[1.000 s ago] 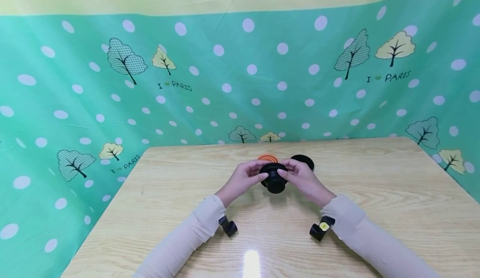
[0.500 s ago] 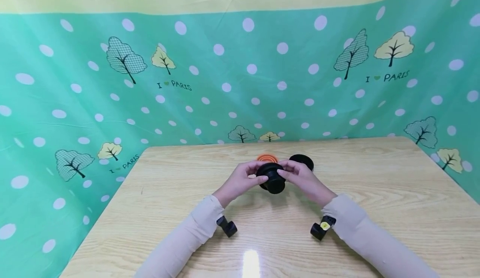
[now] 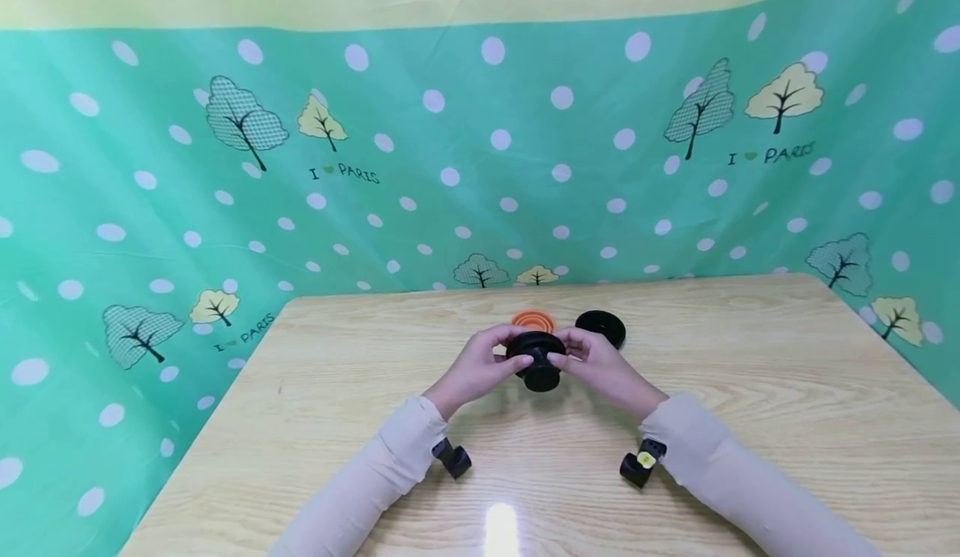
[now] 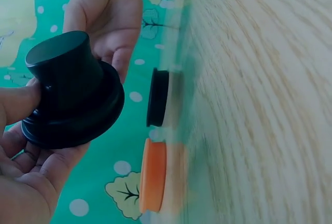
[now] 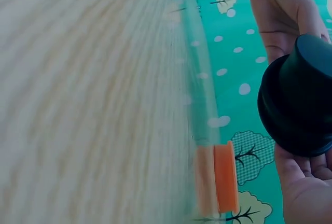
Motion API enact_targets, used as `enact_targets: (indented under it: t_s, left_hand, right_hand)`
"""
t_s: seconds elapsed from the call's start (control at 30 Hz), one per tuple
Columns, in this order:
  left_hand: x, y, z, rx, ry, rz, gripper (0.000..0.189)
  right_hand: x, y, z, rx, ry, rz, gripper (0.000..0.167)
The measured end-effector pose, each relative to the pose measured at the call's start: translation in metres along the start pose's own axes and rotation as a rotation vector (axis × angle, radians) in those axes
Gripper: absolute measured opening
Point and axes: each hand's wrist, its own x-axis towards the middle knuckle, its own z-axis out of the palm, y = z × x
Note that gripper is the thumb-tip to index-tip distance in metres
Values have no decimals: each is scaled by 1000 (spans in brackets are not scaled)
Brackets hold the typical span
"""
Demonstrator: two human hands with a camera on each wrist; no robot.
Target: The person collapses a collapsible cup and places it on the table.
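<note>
A black collapsible cup (image 3: pixel 542 375), wide-rimmed and stepped like a hat, is held between both hands just above the table. Its narrow, flat end tilts toward the person. My left hand (image 3: pixel 480 365) grips the left side, thumb on the narrower body and fingers behind the rim. On the opposite side my right hand (image 3: pixel 603 369) pinches it the same way. The left wrist view shows the cup's smooth closed end (image 4: pixel 57 47), with a small bright glint on its wall. Inside the rim is hidden from view.
An orange ringed disc (image 3: pixel 534 320) lies flat on the wooden table (image 3: pixel 360 357) behind the hands. Beside it, to the right, is a black round disc (image 3: pixel 602 327). A green dotted curtain (image 3: pixel 420 148) hangs behind the table's far edge.
Both hands and the black cup have shifted slightly left and a little nearer the person. The cup's rim has tipped slightly. Both grips stay on it; the two discs remain on the table.
</note>
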Motion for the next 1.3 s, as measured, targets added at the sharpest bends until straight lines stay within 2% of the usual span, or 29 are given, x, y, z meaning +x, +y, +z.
enact_targets:
  t_s: [0.1, 0.17, 0.33, 0.4, 0.63, 0.77, 0.93, 1.1, 1.3]
  left_hand:
    - [-1, -1, -1, 5, 3, 1, 30]
    - [-3, 6, -2, 19, 3, 2, 30]
    - [-3, 7, -4, 30, 12, 11, 28]
    - [-2, 1, -5, 24, 16, 13, 27]
    - [-2, 0, -4, 27, 8, 18, 28]
    - [-1, -1, -4, 37, 12, 3, 27]
    - [2, -1, -6, 60, 25, -37, 25]
    - [3, 1, -8, 1, 19, -86, 27]
    - [2, 5, -8, -47, -12, -112, 25]
  right_hand:
    - [1, -3, 2, -37, -8, -18, 29]
    - [2, -4, 3, -59, -8, -28, 28]
    - [4, -7, 4, -86, -7, -43, 24]
    - [5, -7, 4, -95, -9, -52, 22]
    - [5, -8, 4, -131, 11, -75, 17]
    - [5, -8, 5, -150, 38, -94, 16]
    - [3, -6, 3, -139, 78, -76, 20]
    - [1, -7, 1, -119, 73, -71, 25]
    - [-1, -12, -1, -89, 50, -72, 23]
